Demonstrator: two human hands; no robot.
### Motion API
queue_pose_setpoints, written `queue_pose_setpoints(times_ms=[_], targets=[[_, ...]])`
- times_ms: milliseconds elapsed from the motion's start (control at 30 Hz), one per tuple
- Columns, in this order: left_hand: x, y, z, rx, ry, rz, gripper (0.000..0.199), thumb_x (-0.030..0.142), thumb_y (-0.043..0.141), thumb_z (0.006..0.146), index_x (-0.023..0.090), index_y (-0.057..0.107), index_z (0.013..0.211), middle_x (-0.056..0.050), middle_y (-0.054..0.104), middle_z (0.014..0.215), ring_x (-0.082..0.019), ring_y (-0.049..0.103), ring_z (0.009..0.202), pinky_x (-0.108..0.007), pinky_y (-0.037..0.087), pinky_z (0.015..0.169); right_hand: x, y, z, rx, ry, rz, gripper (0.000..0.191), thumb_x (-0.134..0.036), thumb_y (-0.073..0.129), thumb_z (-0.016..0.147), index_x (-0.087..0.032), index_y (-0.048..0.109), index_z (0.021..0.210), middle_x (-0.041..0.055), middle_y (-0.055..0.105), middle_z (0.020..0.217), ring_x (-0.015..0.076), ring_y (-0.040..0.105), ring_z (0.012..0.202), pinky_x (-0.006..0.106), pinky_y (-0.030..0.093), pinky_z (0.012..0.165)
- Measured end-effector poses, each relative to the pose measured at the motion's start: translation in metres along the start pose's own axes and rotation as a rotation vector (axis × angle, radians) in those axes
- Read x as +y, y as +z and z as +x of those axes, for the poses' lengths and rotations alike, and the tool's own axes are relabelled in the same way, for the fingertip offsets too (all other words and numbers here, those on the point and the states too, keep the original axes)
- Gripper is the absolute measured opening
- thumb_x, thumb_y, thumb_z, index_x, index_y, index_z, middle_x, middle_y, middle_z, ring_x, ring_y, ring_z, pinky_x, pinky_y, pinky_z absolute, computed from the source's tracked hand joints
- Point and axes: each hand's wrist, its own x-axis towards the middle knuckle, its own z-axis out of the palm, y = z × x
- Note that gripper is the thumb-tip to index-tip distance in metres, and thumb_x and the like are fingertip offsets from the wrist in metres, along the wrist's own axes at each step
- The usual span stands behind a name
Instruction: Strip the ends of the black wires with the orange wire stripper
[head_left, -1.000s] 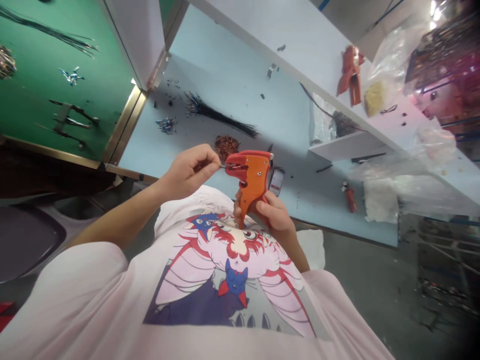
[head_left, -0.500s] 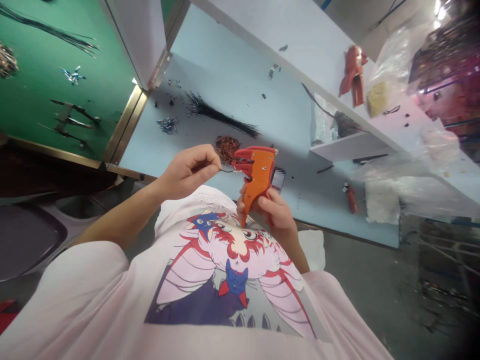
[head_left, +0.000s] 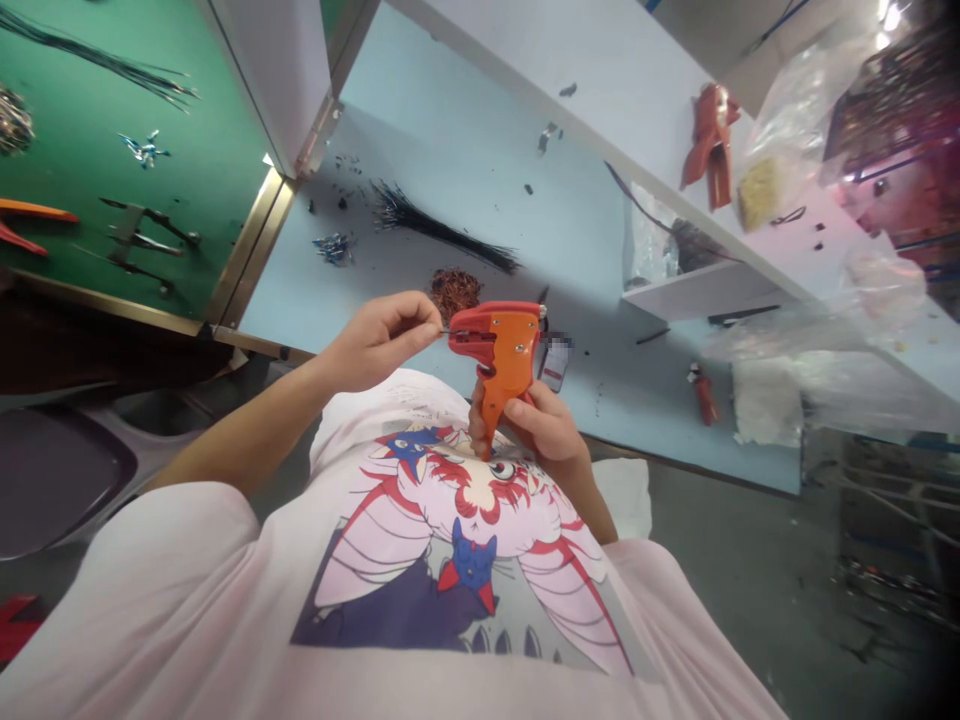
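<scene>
**Wire end presented to stripper jaws**
Left hand (head_left: 379, 345) pinches thin wire (head_left: 444, 332) at stripper's 9 o'clock; right hand (head_left: 544, 425) clenches orange wire stripper (head_left: 504, 350). Next: seat wire in jaws.

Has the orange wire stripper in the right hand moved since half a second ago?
Yes: the wire stripper has shifted left, toward the left hand, its red nose now level with the reddish-brown wire scrap pile.

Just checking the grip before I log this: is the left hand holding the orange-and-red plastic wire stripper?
No, the left hand pinches a thin dark wire, while the right hand grips the orange-and-red plastic wire stripper.
</scene>
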Motion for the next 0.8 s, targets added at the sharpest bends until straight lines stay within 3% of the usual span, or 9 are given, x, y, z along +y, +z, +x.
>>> queue_pose_setpoints(times_ms=[467, 800], targets=[[-0.0038, -0.0037, -0.0002, 0.065, -0.005, 0.05, 0.015, 0.029, 0.055, 0.081, 0.015, 0.056, 0.077, -0.001, 0.053, 0.068, -0.009, 0.044, 0.058, -0.021, 0.036, 0.051, 0.0014, -0.0001, 0.0039, -0.013, -0.01, -0.002, 0.029, -0.042, 0.055, 0.086, -0.015, 0.051, 0.094, 0.0028, 0.06, 0.068, 0.0131, 0.057, 0.052, 0.027, 0.049, 0.048], [-0.0033, -0.0048, -0.0018, 0.048, 0.018, 0.059, 0.013, 0.029, 0.055, 0.081, 0.016, 0.057, 0.077, 0.0, 0.05, 0.063, -0.008, 0.043, 0.054, -0.021, 0.034, 0.048, -0.0001, 0.0003, 0.0036, -0.008, 0.017, -0.006, 0.033, -0.045, 0.057, 0.084, -0.014, 0.051, 0.094, 0.0033, 0.06, 0.068, 0.0143, 0.058, 0.054, 0.028, 0.049, 0.047]])
